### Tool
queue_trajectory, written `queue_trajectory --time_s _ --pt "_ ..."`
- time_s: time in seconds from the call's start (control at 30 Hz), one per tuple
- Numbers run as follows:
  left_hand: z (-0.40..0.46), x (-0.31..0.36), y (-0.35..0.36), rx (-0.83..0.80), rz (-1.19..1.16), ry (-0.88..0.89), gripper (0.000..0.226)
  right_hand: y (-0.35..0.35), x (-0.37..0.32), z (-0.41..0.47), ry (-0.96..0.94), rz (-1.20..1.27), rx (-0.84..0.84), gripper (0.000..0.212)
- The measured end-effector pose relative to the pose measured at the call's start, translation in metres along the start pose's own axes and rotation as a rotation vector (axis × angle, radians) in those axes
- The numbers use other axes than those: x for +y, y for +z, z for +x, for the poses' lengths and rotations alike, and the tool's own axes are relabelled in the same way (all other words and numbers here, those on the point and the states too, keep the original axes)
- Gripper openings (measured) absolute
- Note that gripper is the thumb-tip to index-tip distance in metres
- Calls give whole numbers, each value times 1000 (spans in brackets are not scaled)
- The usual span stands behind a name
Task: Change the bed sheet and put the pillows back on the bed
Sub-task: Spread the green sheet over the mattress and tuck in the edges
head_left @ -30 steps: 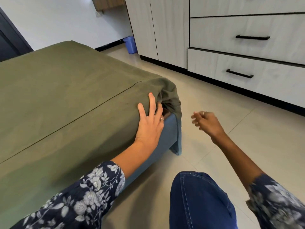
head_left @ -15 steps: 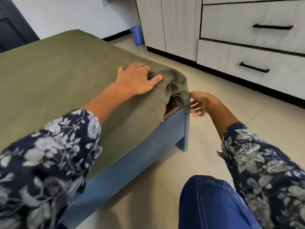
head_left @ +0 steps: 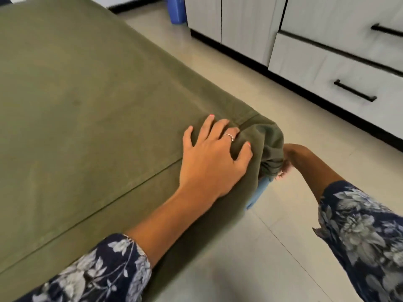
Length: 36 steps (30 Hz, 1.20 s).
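Corner tuck on the olive bed sheet (head_left: 87,88).

Left hand (head_left: 213,162) lies spread and flat on the sheet at the mattress corner; right hand (head_left: 290,158) reaches under the bunched corner fabric (head_left: 268,144), its fingers hidden, so I cannot tell its grip. Best to pin the top firmly and pull the slack down smoothly.

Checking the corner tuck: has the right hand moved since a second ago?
Yes. The right hand went from hovering over the floor to under the bunched olive-green bed sheet at the bed corner.
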<state>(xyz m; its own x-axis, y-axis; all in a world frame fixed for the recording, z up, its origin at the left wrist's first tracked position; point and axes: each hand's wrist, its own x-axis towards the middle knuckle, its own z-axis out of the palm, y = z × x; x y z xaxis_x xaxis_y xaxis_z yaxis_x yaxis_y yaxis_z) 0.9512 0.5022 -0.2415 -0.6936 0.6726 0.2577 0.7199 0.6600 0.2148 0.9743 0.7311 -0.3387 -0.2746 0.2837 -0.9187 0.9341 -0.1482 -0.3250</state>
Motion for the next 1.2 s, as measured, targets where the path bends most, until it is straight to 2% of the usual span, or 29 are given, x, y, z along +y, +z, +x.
queue_trajectory --time_s 0.13,0.23,0.27,0.33,0.37,0.4,0.43,0.5,0.57,0.63,0.7,0.73,0.77,0.8,0.87,0.93,0.97,1.03,1.1,1.2 --pt "-3 1 -4 2 -39 -30 48 3 -7 -17 -195 52 77 24" --pt "-4 2 -7 -29 -45 -38 47 3 -13 -33 -309 260 118 21" --pt "-3 3 -10 -50 -44 -42 46 2 -19 -44 -325 286 126 31" --pt "-4 3 -11 -75 -38 -38 44 3 -29 -68 -335 262 40 80" --pt "-3 4 -13 -91 -37 -36 43 2 -35 -81 -334 160 36 99" --pt "-2 3 -13 -103 -36 -36 42 3 -40 -93 -338 42 85 106" --pt "0 3 -14 -114 -37 -42 42 3 -47 -107 -336 -72 174 99" --pt "0 3 -14 -121 -39 -33 39 8 -58 -126 -442 -144 355 69" --pt "1 4 -14 -98 -42 -26 37 17 -65 -150 -688 -198 440 45" --pt "1 4 -16 -83 -40 -25 36 35 -65 -161 -895 -279 519 32" --pt "1 4 -17 -102 -21 -26 38 57 -54 -167 -1051 -545 696 33" --pt "1 4 -17 -118 -9 -23 39 65 -44 -165 -1133 -677 736 42" --pt "1 5 -18 -134 4 -25 41 68 -33 -159 -1210 -770 723 52" --pt "2 5 -18 -146 14 -22 41 68 -22 -153 -1263 -811 634 57" --pt "2 6 -18 -157 25 -27 41 63 -4 -145 -1268 -828 408 53" --pt "2 6 -18 -166 17 -41 43 58 3 -130 -1219 -864 299 54" --pt "2 6 -19 -170 12 -52 45 57 4 -124 -1187 -899 291 53" --pt "2 7 -19 -163 -6 -86 46 58 3 -112 -1177 -1051 381 58" --pt "3 6 -17 -160 -11 -93 45 59 1 -113 -1041 -1090 301 70" --pt "3 6 -19 -191 38 -64 45 64 -10 -111 -884 -1011 238 73"
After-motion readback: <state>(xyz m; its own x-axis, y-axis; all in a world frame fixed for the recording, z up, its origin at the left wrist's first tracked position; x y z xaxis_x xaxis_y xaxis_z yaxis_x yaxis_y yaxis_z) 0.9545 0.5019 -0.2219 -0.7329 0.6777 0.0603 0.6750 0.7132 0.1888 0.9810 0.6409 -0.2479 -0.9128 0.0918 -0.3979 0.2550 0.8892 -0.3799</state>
